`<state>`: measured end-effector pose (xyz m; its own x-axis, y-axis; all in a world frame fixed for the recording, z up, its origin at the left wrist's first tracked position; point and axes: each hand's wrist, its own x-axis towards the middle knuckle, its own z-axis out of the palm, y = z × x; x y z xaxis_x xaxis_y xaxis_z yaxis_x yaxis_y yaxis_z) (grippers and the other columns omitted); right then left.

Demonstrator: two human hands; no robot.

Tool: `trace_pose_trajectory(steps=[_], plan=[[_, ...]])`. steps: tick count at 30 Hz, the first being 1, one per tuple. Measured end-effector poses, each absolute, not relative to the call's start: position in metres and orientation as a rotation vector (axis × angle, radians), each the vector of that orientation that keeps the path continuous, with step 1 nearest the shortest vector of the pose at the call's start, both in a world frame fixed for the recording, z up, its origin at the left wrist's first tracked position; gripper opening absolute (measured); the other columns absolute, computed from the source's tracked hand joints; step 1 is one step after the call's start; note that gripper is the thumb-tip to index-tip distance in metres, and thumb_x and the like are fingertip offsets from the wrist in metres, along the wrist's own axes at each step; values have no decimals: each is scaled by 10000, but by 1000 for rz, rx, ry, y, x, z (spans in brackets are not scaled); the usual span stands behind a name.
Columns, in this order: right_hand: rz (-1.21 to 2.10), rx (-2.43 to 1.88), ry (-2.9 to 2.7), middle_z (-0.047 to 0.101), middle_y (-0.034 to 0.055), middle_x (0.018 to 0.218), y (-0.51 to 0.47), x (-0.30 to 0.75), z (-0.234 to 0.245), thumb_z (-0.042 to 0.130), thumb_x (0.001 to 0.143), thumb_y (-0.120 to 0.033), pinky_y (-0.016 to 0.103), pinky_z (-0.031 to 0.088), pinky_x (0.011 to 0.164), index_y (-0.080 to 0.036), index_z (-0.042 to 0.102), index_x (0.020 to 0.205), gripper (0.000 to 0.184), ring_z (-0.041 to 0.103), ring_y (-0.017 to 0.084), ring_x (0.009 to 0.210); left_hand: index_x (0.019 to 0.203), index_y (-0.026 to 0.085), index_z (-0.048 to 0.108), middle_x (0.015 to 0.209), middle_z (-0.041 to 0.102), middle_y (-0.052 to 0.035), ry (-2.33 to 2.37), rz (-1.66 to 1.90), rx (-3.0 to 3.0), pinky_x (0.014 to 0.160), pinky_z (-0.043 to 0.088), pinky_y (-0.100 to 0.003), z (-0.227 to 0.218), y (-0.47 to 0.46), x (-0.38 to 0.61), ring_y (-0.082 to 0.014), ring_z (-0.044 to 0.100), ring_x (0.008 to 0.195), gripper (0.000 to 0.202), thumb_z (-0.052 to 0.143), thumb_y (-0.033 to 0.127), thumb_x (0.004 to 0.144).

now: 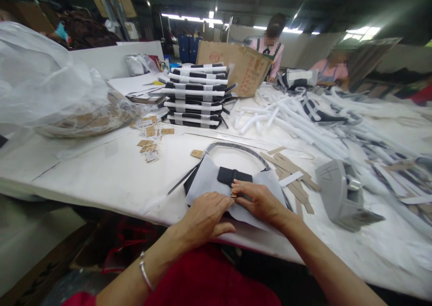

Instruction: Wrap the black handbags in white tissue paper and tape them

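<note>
A black handbag (191, 182) lies at the table's near edge, its front mostly covered by a pale grey sheet (205, 180). Its wrapped handle (236, 146) arches away from me. A black closure strap (225, 175) comes over the sheet, with a small gold-coloured clasp (233, 193) at its lower end. My right hand (259, 201) has its fingers closed around the strap end and clasp. Flat on the sheet beside the clasp rests my left hand (209, 213), fingers extended and thumb apart. Both hands partly hide the bag's lower front.
A grey tape dispenser (332, 193) stands right, near brown card strips (293, 180). Paper tags (148, 145) lie left, by a large plastic bag (50, 81). Wrapped black bags (195, 96) are stacked behind, before a carton (236, 63). White foam tubes (290, 121) and two people occupy the far right.
</note>
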<state>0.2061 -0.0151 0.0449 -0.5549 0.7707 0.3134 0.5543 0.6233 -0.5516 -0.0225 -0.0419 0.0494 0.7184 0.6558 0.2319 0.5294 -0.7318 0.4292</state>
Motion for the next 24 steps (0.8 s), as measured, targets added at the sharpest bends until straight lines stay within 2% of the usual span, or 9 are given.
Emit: trace_pose_trajectory(steps=[3,5,8,11,13,16,19,21,24], plan=[[638,-1038,-2309,753,30,1066,-17,207,54,670,825,-152,410,516,1027,-245,701,1013,212,627,251,1195,1095,195,584,1078,669,-58,877,608,2596,919,473,-359,31,-43,-26,-228,608,1023,220,637,180,882],[701,-1048,-2288,753,16,1046,-18,208,59,665,836,-172,411,502,1045,-251,702,999,185,628,246,1194,1093,203,591,1088,673,-53,869,662,2595,928,464,-356,23,-41,-26,-219,605,1034,211,591,132,894],[762,-1060,-2256,752,12,1031,-20,208,63,639,877,-217,423,467,1082,-251,707,974,123,626,240,1196,1072,204,601,1091,680,-48,858,722,2543,938,452,-352,22,-40,-26,-214,603,1038,178,606,166,898],[817,-1082,-2206,750,16,1061,-20,209,60,597,916,-250,429,450,1093,-255,715,995,142,619,237,1205,1029,199,619,1044,690,-42,872,728,2448,916,455,-334,32,-39,-24,-206,611,1001,147,613,297,921],[855,-1132,-2150,747,20,1082,-21,210,56,635,891,-260,425,458,1080,-260,714,1024,155,614,246,1211,978,204,632,977,693,-32,941,680,2382,877,462,-319,41,-38,-22,-193,620,948,181,509,337,978],[889,-1236,-2071,745,26,1093,-22,210,51,724,821,-285,414,463,1061,-261,704,1051,232,608,264,1218,902,204,614,899,686,-28,1119,515,2310,810,473,-303,56,-35,-17,-187,636,883,289,370,298,1024],[900,-1319,-1954,752,33,1059,-21,208,48,652,875,-322,380,501,987,-244,700,1021,172,665,245,1118,1038,193,559,853,683,-40,1260,270,2356,708,480,-305,73,-31,-5,-213,666,803,191,374,221,1003],[895,-1366,-1867,759,37,1000,-19,209,48,601,905,-353,344,539,875,-230,699,1008,188,705,222,968,1137,181,504,849,682,-55,1293,124,2448,651,473,-309,82,-25,6,-231,677,760,221,366,138,970],[871,-1386,-1759,759,30,920,-14,211,46,570,917,-373,317,539,800,-221,713,965,214,697,201,852,1131,185,489,931,679,-80,1358,138,2488,642,469,-310,89,-11,23,-239,680,778,208,401,139,948]])
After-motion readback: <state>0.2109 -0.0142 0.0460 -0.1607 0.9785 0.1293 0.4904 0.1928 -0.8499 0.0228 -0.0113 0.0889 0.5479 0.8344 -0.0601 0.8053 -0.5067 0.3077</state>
